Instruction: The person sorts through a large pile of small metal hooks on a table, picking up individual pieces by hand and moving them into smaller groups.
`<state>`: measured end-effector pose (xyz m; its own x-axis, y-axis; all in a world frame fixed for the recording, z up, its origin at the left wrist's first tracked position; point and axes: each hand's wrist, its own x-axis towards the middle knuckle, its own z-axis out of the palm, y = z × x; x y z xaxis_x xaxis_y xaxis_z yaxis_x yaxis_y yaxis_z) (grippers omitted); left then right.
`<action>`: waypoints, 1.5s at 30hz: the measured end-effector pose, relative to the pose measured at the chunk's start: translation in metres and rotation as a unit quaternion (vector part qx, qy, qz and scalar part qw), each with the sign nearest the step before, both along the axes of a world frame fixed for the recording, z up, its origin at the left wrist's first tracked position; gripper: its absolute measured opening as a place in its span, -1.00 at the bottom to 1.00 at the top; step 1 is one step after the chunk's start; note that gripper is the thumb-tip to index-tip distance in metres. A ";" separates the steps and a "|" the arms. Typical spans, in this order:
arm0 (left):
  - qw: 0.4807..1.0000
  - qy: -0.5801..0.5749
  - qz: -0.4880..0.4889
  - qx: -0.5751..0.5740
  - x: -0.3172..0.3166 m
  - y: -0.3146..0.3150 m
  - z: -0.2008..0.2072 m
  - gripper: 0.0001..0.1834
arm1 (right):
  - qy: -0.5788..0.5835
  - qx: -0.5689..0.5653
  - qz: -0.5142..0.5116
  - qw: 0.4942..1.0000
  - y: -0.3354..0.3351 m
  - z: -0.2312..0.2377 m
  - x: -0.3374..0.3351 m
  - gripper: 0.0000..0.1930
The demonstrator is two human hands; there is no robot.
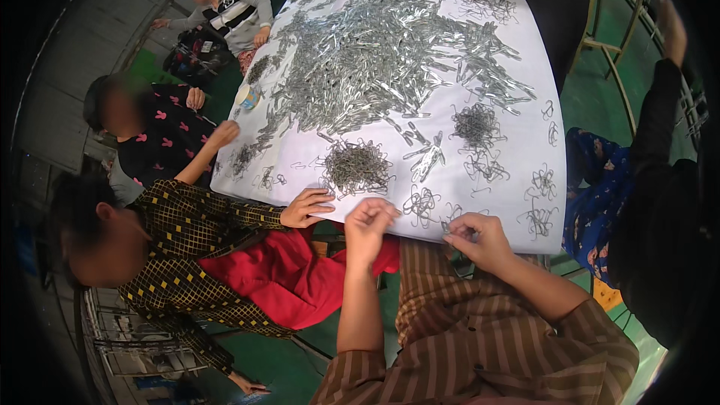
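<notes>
My left hand (pixel 367 226) is raised just over the near edge of the table, its fingers curled in and pressed together; whatever they hold is too small to make out. To its right, my right hand (pixel 481 241) pinches thumb and forefinger at the table edge, on a tiny metallic piece I cannot identify. Ahead of my left hand lies a dense heap of bent wire hooks (pixel 356 168). A looser cluster of wire hooks (pixel 421 207) lies between my hands. Beyond it are several flat silver metal strips (pixel 427 156).
A broad mound of flat metal strips (pixel 360 52) covers much of the white tabletop (pixel 300 151). Another wire heap (pixel 476 126) lies to the right. A paper cup (pixel 247 97) stands at the left edge. A co-worker's hand (pixel 306 208) rests close to my left hand; other people surround the table.
</notes>
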<state>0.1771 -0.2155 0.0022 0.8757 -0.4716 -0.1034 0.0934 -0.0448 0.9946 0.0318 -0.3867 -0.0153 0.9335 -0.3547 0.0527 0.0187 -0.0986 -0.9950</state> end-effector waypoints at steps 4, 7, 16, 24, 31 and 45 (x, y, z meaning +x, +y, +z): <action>0.993 0.008 -0.089 -0.080 -0.041 -0.017 0.013 -0.94 | 0.011 0.005 0.000 1.000 0.002 0.004 0.001 -0.87; 0.989 0.024 -0.112 -0.089 -0.050 -0.023 0.010 -0.93 | 0.014 0.005 0.004 1.000 0.004 0.007 0.001 -0.87; 0.989 -0.095 -0.108 -0.037 -0.059 -0.027 0.015 -0.94 | -0.029 0.001 0.093 0.995 -0.011 0.003 0.004 -0.87; 0.953 -0.243 -0.175 0.043 -0.079 -0.027 0.021 -0.92 | -0.096 -0.404 -0.109 0.903 -0.045 -0.048 0.102 -0.83; 0.950 -0.265 -0.158 0.048 -0.083 -0.023 0.019 -0.90 | -0.016 -0.577 -0.040 0.815 -0.060 -0.050 0.138 -0.87; 0.963 -0.238 -0.068 0.103 -0.075 -0.033 0.005 -0.93 | 0.033 0.160 0.049 0.985 -0.031 0.009 0.062 -0.87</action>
